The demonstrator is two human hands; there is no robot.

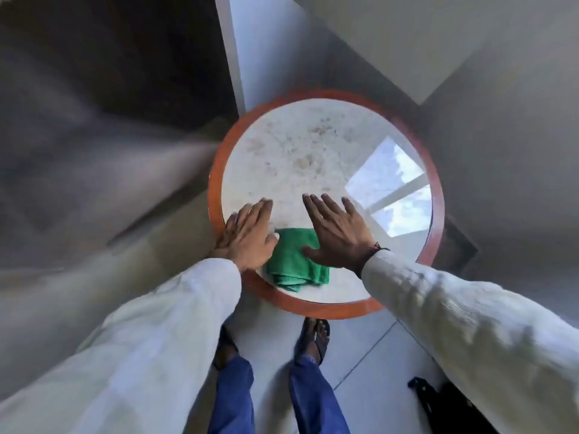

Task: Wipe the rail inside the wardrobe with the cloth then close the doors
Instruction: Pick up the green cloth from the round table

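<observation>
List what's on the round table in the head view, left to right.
left hand → green cloth → right hand → window reflection, all on the round table. Both hands are open and flat; the right thumb overlaps the cloth.
</observation>
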